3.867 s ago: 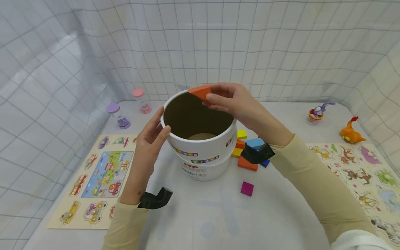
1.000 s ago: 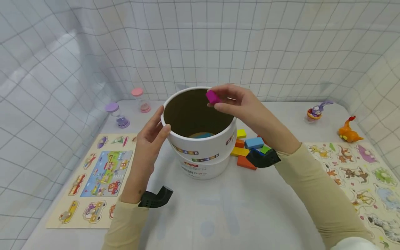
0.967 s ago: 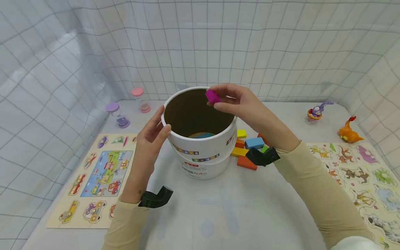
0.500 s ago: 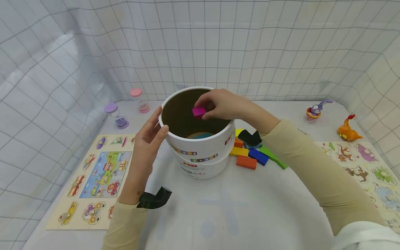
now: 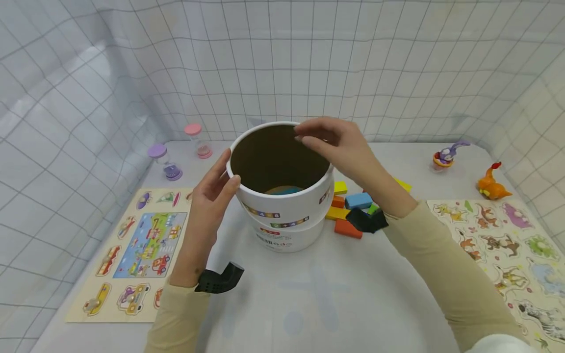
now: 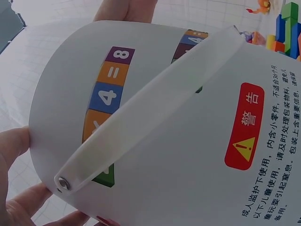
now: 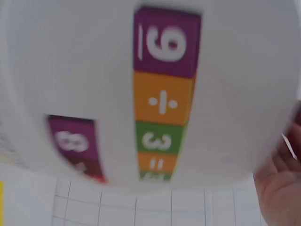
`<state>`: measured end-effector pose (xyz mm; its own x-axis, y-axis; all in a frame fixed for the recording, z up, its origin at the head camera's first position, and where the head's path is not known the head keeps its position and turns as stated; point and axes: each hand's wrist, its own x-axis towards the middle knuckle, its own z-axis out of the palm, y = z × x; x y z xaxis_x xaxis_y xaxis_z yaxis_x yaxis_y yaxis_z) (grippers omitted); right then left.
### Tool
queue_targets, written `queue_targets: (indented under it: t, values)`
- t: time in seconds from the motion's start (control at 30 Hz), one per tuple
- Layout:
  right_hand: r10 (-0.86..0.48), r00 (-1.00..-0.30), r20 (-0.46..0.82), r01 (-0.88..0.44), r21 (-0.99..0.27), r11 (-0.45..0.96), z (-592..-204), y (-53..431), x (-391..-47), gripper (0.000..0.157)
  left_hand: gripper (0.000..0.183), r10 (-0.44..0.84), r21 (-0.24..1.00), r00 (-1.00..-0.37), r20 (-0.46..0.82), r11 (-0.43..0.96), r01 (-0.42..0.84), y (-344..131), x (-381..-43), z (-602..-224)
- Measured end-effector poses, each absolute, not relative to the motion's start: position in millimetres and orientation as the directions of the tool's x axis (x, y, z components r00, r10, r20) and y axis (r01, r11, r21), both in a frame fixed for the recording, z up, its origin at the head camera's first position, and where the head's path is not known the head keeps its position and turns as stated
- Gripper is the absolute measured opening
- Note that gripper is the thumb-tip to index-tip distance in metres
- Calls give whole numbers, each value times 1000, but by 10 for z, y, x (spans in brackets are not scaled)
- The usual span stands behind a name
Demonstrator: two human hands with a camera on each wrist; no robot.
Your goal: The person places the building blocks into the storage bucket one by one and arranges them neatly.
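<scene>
A white bucket (image 5: 300,208) with printed sums stands mid-table, and a bit of blue (image 5: 289,190) shows at its bottom. My left hand (image 5: 207,206) holds it at the left of the rim, thumb at the front and fingers along the side. Over the right back of the rim is my right hand (image 5: 337,142), loosely curled with nothing in its fingers. The left wrist view has the bucket's translucent handle (image 6: 150,108) lying against the wall. In the right wrist view, part of a hand (image 7: 277,193) shows at the right edge.
Right of the bucket lie several coloured blocks, among them a light blue block (image 5: 358,200) and a red-orange block (image 5: 348,228). Puzzle boards flank the table, vehicles (image 5: 150,245) left and animals (image 5: 503,240) right. Two small hourglasses (image 5: 171,169) and two toy figures (image 5: 493,184) stand farther back.
The magenta block in my right hand went down inside the bucket's mouth; now the hand is back up at the rim without it. My left hand has kept its hold.
</scene>
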<state>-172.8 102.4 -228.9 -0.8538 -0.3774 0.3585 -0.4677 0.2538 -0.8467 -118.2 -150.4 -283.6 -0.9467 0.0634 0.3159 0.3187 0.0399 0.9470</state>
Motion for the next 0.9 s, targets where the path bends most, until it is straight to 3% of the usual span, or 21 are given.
queue_targets:
  t: [0.1,0.23,0.33,0.43,0.53,0.73,0.9]
  values:
    - [-195,-913,358,-392,-904,174,-2462,1299,-1500,29,50,60,949,-949,310,46,313,-1500,-1185,-2838]
    - [-59,-981,183,-191,-961,200,-2902,1618,-1308,37,50,55,950,-950,306,49,309,-1496,-1184,-2833]
    - [-54,-998,13,-27,-963,269,-3307,1783,-1234,42,50,55,950,-950,306,48,309,-1493,-1181,-2831]
    - [-88,-992,-91,50,-920,389,-3644,1881,-1167,42,50,57,949,-950,307,51,310,-1489,-1184,-2834]
    - [-134,-987,-87,11,-873,487,-3863,1914,-1126,39,50,53,949,-950,307,57,310,-1489,-1186,-2836]
    - [-220,-974,45,-178,-755,631,-4000,1813,-1086,42,50,40,951,-952,302,63,304,-1492,-1176,-2839]
    - [-208,-976,57,-194,-659,727,-4036,1717,-1059,43,50,48,949,-950,309,53,312,-1488,-1181,-2836]
